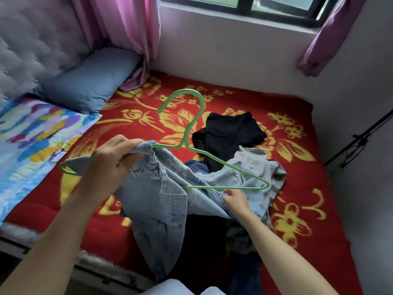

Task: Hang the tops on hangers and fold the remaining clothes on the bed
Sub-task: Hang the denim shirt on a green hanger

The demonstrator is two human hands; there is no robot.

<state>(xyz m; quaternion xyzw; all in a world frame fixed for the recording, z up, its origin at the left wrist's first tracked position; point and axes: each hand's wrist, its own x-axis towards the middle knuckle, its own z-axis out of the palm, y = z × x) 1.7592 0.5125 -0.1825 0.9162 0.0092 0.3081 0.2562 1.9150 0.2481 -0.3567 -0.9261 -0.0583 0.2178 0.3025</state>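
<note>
Pale denim top (161, 201) hung above the red floral blanket (106, 231) near the bed's front edge, with a green hanger (187, 133) partly inside it. The left hand (110, 160) gripped bunched denim together with the hanger's left arm. The right hand (236, 199) rested loose-fingered on the fabric just under the bottom bar. A black garment (229, 128) lay behind, and a blue pillow (91, 81) lay further off.
</note>
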